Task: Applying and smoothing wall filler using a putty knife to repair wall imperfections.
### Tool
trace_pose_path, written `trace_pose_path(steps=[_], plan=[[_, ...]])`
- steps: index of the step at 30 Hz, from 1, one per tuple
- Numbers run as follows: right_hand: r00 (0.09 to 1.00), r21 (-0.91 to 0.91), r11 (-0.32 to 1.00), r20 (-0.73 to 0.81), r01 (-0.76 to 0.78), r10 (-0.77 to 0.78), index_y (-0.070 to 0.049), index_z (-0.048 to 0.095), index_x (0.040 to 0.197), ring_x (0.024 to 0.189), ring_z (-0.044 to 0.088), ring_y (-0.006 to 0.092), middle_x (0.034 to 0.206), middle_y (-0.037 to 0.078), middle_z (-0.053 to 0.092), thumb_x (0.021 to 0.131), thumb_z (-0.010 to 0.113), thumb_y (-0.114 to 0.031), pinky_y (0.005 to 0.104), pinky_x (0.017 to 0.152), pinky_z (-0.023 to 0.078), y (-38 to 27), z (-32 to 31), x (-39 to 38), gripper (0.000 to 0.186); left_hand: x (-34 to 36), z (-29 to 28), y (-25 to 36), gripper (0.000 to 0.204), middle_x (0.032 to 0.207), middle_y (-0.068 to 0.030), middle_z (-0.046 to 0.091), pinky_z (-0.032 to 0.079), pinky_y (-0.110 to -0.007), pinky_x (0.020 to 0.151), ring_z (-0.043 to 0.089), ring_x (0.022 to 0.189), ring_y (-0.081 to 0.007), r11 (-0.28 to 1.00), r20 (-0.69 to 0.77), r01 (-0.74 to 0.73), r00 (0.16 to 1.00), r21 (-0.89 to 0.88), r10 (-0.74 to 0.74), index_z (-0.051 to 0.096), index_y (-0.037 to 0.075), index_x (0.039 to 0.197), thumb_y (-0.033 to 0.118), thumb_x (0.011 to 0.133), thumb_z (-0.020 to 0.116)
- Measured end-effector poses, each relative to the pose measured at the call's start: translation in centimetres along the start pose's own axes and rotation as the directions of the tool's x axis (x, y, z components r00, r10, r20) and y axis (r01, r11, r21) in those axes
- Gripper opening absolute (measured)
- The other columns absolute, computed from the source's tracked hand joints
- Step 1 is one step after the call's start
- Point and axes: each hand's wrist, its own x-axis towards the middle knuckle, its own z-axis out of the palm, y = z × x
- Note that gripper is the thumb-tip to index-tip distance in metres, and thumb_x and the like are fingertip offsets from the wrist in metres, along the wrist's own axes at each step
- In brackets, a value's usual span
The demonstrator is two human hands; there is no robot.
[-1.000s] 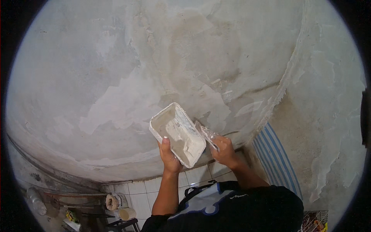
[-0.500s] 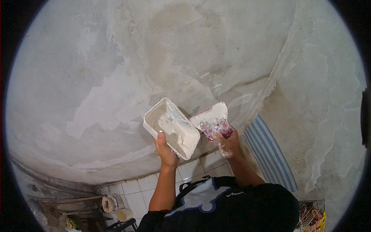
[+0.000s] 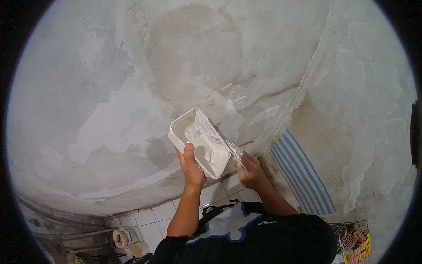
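Resting in the left grip (image 3: 193, 173), the tub (image 3: 184, 126) slants.

The rectangular plastic tub (image 3: 177, 143) is off-white, and the thick paste (image 3: 206, 152) in it is creamy white with greyish streaks along one side. The flat, thin-edged scraper (image 3: 234, 151) shows whitish smears over a duller tone. The rough plaster wall (image 3: 48, 101) is mottled grey, patched with paler grey-white and stained brownish in a broad blotch. The sheet with straight parallel stripes (image 3: 302, 174) alternates blue and white. The square floor tiles (image 3: 149, 226) are white with dark joint lines. The black short-sleeved shirt (image 3: 290, 237) carries a pale grey panel edged in blue, plus small white print. The cylindrical container (image 3: 140, 249) is cream; the wire basket (image 3: 349, 224) holds bright yellow and reddish-brown items.
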Motion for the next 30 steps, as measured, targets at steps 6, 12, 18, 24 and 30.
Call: trace_pose_path(steps=[6,12,18,24,30], plan=[[0.993,-0.140,0.985,0.047,-0.100,0.108,0.012,0.063,0.090,0.089,0.066,0.0407,0.103,0.024,0.063,0.075,0.068,0.006,0.0468,0.072,0.057,0.2,1.4,-1.6,0.017,0.4,-0.8,0.4,0.066,0.138,-0.0135,0.049,0.044,-0.041,0.104,0.053,0.124,-0.0247,0.972,0.136,0.126,0.986,-0.197,-0.100,0.031,0.003,0.148,0.040,0.099,0.053],[0.879,-0.092,0.876,0.021,-0.473,0.477,0.004,0.063,0.099,0.078,0.067,0.0326,0.096,0.020,0.066,0.087,0.064,-0.003,0.0428,0.065,0.053,1.6,-1.3,-2.0,0.014,-0.1,-1.3,0.2,0.070,0.137,-0.0132,0.051,0.046,-0.042,0.104,0.055,0.124,-0.0261,0.947,0.234,0.129,0.970,-0.294,-0.060,0.035,0.001,0.146,0.047,0.097,0.054],[0.453,0.912,0.159,0.033,-0.378,0.891,0.002,0.061,0.112,0.083,0.069,0.0190,0.101,0.010,0.068,0.093,0.062,-0.007,0.0345,0.070,0.057,-1.3,-5.4,-0.6,0.021,0.7,-4.6,-2.6,0.082,0.141,-0.0139,0.049,0.045,-0.043,0.106,0.053,0.126,-0.0277,0.965,0.317,0.017,0.946,-0.263,0.070,0.031,-0.001,0.147,0.053,0.093,0.060],[0.413,0.845,0.188,0.043,-0.501,0.910,0.003,0.061,0.115,0.074,0.069,0.0174,0.093,0.011,0.070,0.090,0.068,-0.009,0.0329,0.065,0.057,-5.2,-5.8,0.1,0.029,1.9,-7.8,-4.6,0.088,0.143,-0.0139,0.048,0.044,-0.044,0.108,0.052,0.129,-0.0281,0.969,0.423,0.019,0.901,-0.247,0.091,0.030,-0.001,0.148,0.056,0.090,0.064],[0.566,0.757,0.335,0.055,-0.560,0.823,0.003,0.064,0.111,0.078,0.067,0.0138,0.097,0.011,0.071,0.090,0.069,-0.009,0.0302,0.071,0.055,-8.5,-2.8,2.6,0.024,2.8,-9.0,-5.6,0.093,0.146,-0.0144,0.047,0.042,-0.046,0.111,0.050,0.132,-0.0296,0.881,0.552,0.230,0.833,-0.413,0.042,0.029,0.000,0.149,0.056,0.087,0.068]])
